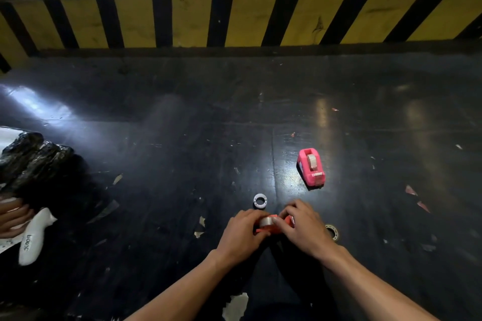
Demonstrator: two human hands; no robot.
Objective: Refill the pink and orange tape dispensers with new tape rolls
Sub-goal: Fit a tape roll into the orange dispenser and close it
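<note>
The orange tape dispenser (pixel 271 228) rests on the dark floor between my two hands, mostly hidden by them. My left hand (pixel 243 233) grips its left side. My right hand (pixel 303 228) holds its right side, with the thumb pressing a clear tape roll (pixel 266 221) into it. The pink tape dispenser (pixel 311 167) stands apart on the floor, farther away and to the right, with a tape roll seated in it. A white empty core ring (pixel 260 201) lies just beyond my left hand. Another ring (pixel 332 232) peeks out right of my right hand.
A yellow-and-black striped curb (pixel 234 15) runs across the far side. Black plastic bags (pixel 28 159) lie at the left, with another person's hand (pixel 11 217) and a white sock-like item (pixel 34 237) below them. Paper scraps dot the floor.
</note>
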